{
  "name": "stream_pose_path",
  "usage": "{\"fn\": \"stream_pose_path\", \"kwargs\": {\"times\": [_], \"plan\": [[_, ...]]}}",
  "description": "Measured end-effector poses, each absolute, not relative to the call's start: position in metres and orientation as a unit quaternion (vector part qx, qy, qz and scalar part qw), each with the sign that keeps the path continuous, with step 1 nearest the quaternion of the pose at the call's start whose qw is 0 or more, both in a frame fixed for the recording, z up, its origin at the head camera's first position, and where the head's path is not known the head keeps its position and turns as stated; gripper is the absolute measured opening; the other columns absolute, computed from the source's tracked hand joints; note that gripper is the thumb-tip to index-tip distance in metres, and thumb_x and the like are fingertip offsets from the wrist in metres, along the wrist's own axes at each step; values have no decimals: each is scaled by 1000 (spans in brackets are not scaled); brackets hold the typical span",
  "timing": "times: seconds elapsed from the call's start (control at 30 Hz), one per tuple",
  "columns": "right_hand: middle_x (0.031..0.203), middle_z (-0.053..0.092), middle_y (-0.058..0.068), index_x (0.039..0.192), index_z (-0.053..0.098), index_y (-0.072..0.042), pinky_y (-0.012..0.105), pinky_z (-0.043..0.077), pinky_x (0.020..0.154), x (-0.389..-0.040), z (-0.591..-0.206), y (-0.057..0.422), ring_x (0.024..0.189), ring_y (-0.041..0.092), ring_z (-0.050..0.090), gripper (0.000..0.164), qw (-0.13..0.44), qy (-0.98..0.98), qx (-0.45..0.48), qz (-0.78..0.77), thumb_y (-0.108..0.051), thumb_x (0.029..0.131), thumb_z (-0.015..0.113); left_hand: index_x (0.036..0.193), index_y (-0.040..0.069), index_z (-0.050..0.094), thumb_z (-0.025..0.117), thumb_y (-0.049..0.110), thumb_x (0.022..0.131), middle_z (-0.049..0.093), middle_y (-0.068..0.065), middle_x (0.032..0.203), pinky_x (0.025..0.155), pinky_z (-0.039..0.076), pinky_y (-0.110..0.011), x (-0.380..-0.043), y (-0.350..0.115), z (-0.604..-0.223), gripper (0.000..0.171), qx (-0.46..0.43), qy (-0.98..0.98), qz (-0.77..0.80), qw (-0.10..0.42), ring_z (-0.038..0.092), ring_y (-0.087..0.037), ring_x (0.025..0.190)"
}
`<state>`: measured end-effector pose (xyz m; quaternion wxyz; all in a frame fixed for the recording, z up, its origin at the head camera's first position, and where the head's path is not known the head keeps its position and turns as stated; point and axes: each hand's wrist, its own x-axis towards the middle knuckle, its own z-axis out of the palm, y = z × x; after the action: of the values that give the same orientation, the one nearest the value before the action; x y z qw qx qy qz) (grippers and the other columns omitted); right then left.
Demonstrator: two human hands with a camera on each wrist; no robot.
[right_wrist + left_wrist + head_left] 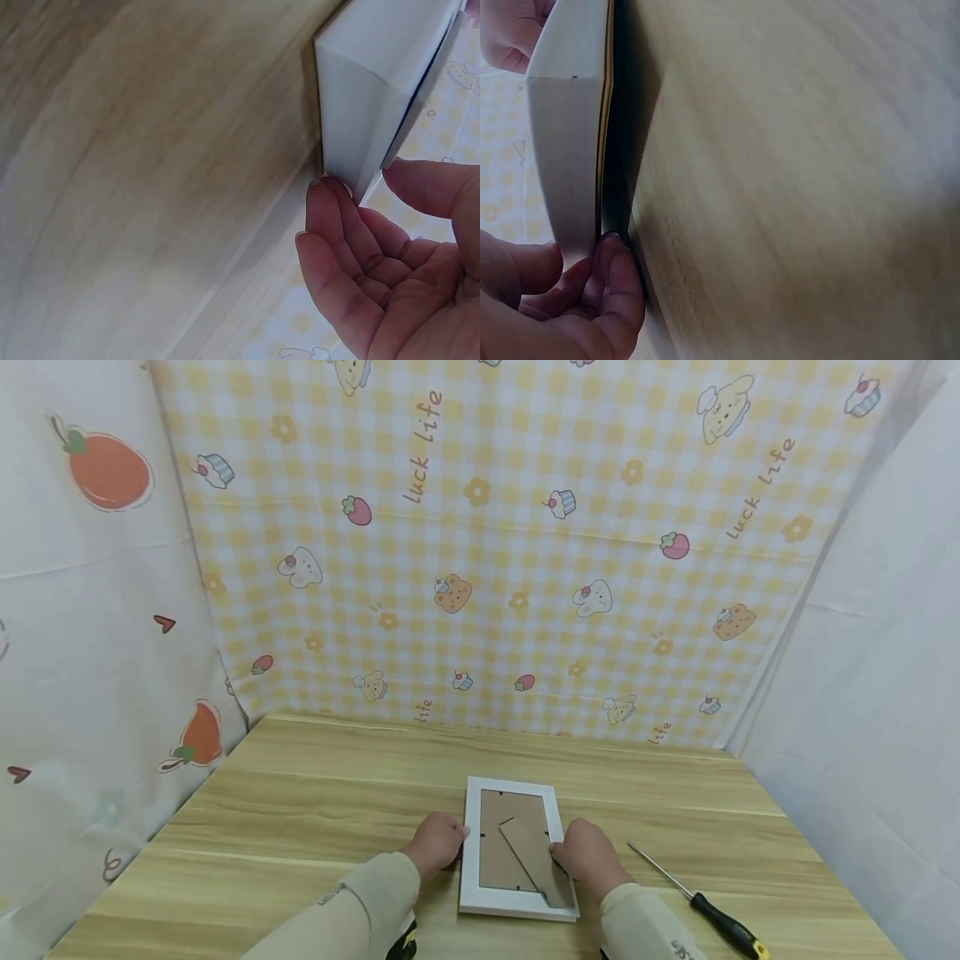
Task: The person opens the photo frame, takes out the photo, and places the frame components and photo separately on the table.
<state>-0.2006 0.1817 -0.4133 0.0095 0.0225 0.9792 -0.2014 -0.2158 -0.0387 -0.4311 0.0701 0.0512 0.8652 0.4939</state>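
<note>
A white picture frame [472, 860] lies back side up, showing its brown backing board [495, 864] and a slanting stand flap [551, 881]. At its left side, my left hand [439, 843] pinches the edge between thumb and fingers. My right hand [588, 856] grips the opposite edge, its thumb on top at the stand flap. In the left wrist view a dark gap shows under the picture frame [566, 150], with curled fingertips [619, 270] beneath it. The right wrist view has the other fingers [326, 206] under the white side [356, 112].
A screwdriver [723, 925] with a black and yellow handle lies right of the picture frame, its tip pointing away. The wooden table [330, 793] ends at a yellow checked cloth [517, 552] behind. White cloths [870, 652] hang along both sides.
</note>
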Motion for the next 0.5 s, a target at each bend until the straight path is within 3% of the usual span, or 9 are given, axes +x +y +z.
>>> {"fn": "stream_pose_path", "kwargs": {"times": [0.37,0.5], "plan": [[48,36,-4,52,38,-13,21,29,44,-199,-412,179,45,9,34,46,21,976,34,-215,-13,89,64,53,15,32,54,3,94,29,6,50,47,27,-22,-211,-39,-427,48,88,892,442,32,31,-10,48],[49,38,-3,53,38,-13,22,31,45,-197,-410,179,46,10,36,44,12,978,26,-208,-13,88,65,53,12,37,58,1,92,31,6,51,47,28,-23,-212,-39,-429,45,96,897,431,21,33,-10,49]]}}
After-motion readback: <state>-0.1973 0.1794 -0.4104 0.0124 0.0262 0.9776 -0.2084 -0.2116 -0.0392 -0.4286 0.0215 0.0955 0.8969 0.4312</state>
